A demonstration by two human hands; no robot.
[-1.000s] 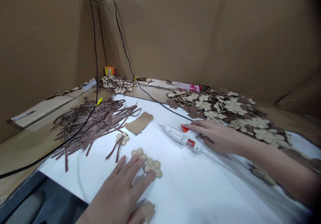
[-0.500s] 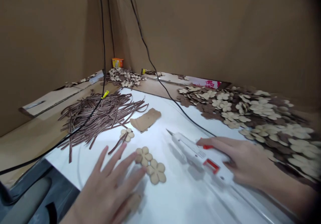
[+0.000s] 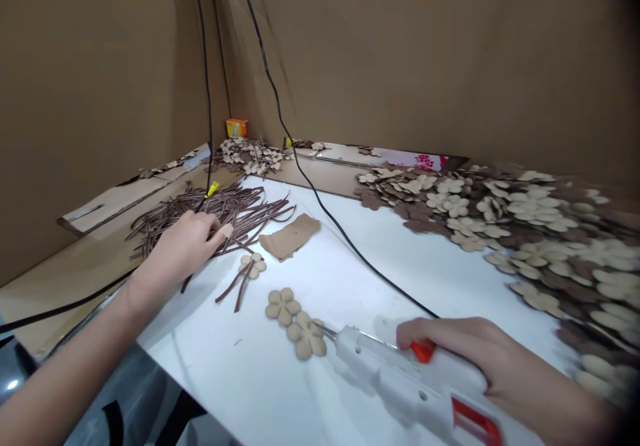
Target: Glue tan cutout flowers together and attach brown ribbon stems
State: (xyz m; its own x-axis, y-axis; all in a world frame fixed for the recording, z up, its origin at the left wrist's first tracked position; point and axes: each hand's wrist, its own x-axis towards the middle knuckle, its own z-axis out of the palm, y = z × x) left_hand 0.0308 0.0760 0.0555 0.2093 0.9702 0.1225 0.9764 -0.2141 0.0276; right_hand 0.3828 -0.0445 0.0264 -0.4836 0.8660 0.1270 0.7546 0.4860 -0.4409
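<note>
My right hand (image 3: 493, 369) grips a white glue gun (image 3: 405, 383) with an orange trigger, its nozzle touching a tan flower cut-out (image 3: 307, 337) on the white board (image 3: 410, 266). A second tan flower (image 3: 283, 304) lies just beside it. My left hand (image 3: 183, 249) reaches out to the pile of brown strips (image 3: 210, 216) at the left, fingers curled on them; whether a strip is pinched I cannot tell. A small flower with brown strips attached (image 3: 250, 269) lies near that hand.
A large heap of tan and brown flower cut-outs (image 3: 510, 226) fills the right side. A smaller heap (image 3: 250, 156) and an orange box (image 3: 237, 127) sit at the back corner. A cardboard scrap (image 3: 291, 236) lies mid-board. The gun's black cable (image 3: 320, 206) crosses the board. Cardboard walls surround everything.
My right hand lifted the glue gun off the board and brought its nozzle to the flower. My left hand left the flowers and moved away to the strip pile.
</note>
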